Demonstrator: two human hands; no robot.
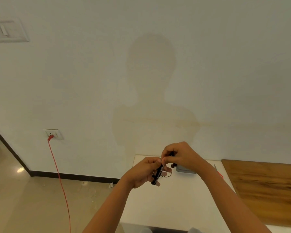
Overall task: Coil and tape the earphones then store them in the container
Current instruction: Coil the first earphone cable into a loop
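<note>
From the head view, I see both hands held up together over the near edge of the white table [158, 207]. My left hand [145, 173] is curled around the earphones [158, 174], which form a flat black bundle standing nearly on edge in its fingers. My right hand [179, 155] is clenched at the top of that bundle, pinching the wire there. Whether tape is under those fingertips I cannot tell. One earbud [173, 165] and a loose loop hang free just right of the bundle, so I judge the coiling mostly done but not finished. I see no tape on the bundle. The grey container [186, 170] sits on the table just behind my right wrist, with nothing visibly stored in it. Taping and storing are left, by my reading.
</note>
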